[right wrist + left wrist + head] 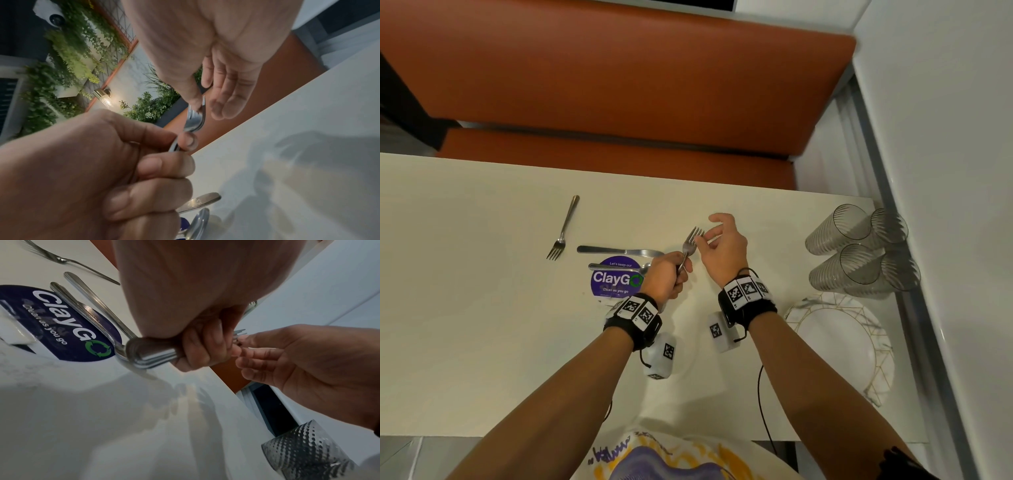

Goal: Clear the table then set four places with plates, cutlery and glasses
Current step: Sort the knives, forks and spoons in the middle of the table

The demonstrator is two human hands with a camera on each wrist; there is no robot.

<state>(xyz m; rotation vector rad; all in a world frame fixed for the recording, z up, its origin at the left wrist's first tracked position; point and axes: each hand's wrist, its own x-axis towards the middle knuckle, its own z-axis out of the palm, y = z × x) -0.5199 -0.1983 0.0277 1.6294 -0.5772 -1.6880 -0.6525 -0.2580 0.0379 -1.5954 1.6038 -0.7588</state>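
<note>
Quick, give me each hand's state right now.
Left hand: closed round a bundle of steel forks.
Right hand: pinching the tines of the steel forks, other fingers loose.

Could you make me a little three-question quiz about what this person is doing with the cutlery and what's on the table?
1. True or false: the left hand holds forks by their handles.
2. The right hand pinches the forks at: A) the handle ends, B) the tines, C) nowhere.
3. How many glasses stand at the table's right edge, beyond the plates?

Key: 1 true; 2 B; 3 four.
</note>
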